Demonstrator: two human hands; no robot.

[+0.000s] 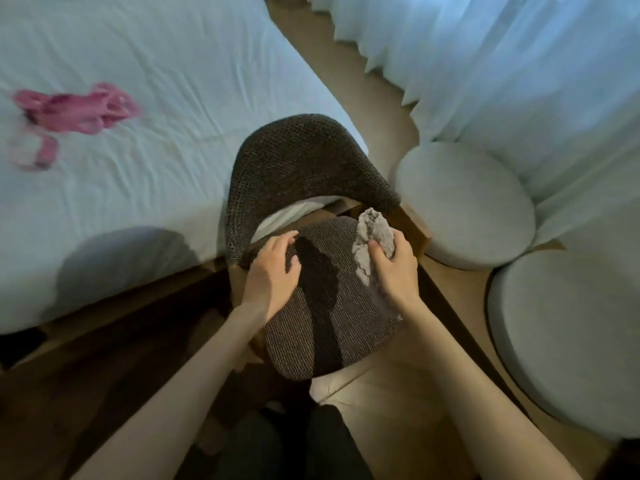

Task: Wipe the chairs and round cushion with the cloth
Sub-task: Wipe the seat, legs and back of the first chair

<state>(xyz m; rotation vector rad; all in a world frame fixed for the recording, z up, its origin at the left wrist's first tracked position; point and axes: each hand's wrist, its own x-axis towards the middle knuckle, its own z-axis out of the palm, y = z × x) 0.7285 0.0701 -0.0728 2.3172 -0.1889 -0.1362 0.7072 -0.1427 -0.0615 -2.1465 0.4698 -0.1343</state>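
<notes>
Brown woven chair (pixel 332 306): stands straight ahead of the person, with its curved back on the far side and its padded seat nearest; a wooden frame shows under the seat.
Grey cloth (pixel 374 237): bunched at the seat's right rear edge, with one end sticking up above the fist and a ragged tail trailing down past the wrist onto the seat.
Right hand (pixel 394 271): clenched round the cloth, thumb across its front, holding it against the seat.
Left hand (pixel 273 271): holds nothing; it lies on the seat's left rear part, fingers spread and lightly bent.
Round cushion (pixel 464 206): pale, just right of the chair, and neither hand touches it.
Second round cushion (pixel 571 341): pale with a dark rim, nearer the person, just beside the first.
Bed (pixel 173 64): covered in a pale wrinkled sheet, left of and behind the chair.
Pink item (pixel 76 109): blurred, lying on the sheet, well apart from the chair.
Curtain (pixel 519 64): pale folds behind the cushions.
</notes>
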